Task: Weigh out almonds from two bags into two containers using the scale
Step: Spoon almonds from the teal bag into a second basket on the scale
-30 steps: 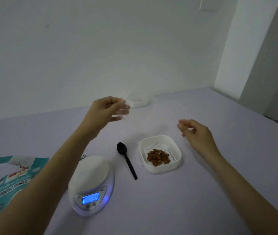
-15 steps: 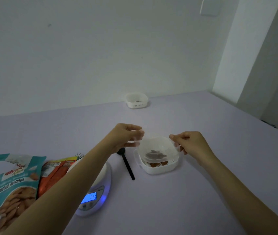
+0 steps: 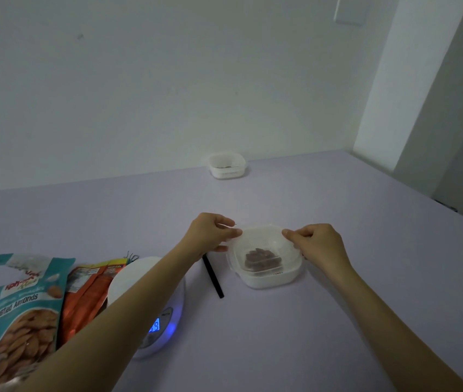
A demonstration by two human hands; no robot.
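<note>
I record the left hand [image 3: 210, 234] and right hand [image 3: 319, 244], fingers [image 3: 231, 232] curled, pinching opposite edges of the squarish clear lid [image 3: 261, 240]. It lies roughly flat over the almond container [image 3: 267, 280], mid worktop [image 3: 337, 335].

A lilac table [image 3: 337, 335] runs back to a plain white wall [image 3: 168, 94], with a white switch plate [image 3: 350, 9] high above the table's far right corner.

The lilac tabletop [image 3: 337, 321] bears a teal bag [image 3: 12, 321] and orange bag [image 3: 83, 295] at its near-left edge. The scale [image 3: 128, 278], black spoon [image 3: 213, 278] and 1 white container [image 3: 270, 280] sit centrally. A far container [image 3: 227, 166], perhaps holding almonds, sits by the back edge.
</note>
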